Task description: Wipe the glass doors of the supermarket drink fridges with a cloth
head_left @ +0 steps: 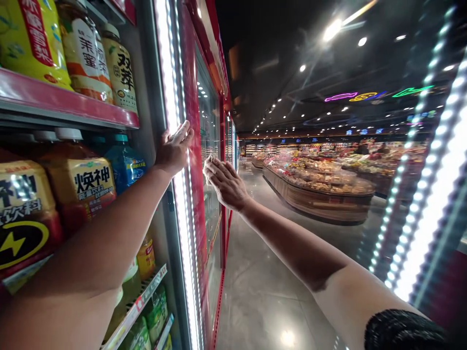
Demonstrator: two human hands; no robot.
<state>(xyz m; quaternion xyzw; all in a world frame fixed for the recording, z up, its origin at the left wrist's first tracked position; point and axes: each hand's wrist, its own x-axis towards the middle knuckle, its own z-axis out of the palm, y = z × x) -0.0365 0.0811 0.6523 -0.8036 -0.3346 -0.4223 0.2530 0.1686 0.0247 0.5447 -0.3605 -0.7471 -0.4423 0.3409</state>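
My left hand (175, 147) rests on the upright frame of a drinks fridge, its fingers stretched across the bright LED strip (184, 214). It holds nothing that I can see. Farther right, my right hand (226, 183) is pressed toward the red-framed glass door (212, 214), fingers laid together over a pale, bunched cloth (208, 167). Only a whitish edge of that cloth shows past the fingers; the rest is under the palm. Bottled drinks (93, 175) stand on the fridge shelves beside my left arm.
A pink-edged shelf (69, 102) carries more bottles at upper left. A lower shelf edge (140, 301) bears price tags. Another LED-lit edge (419, 233) slants along the right. Beyond the tiled floor (270, 291) stands a curved wooden display counter (317, 194) heaped with goods.
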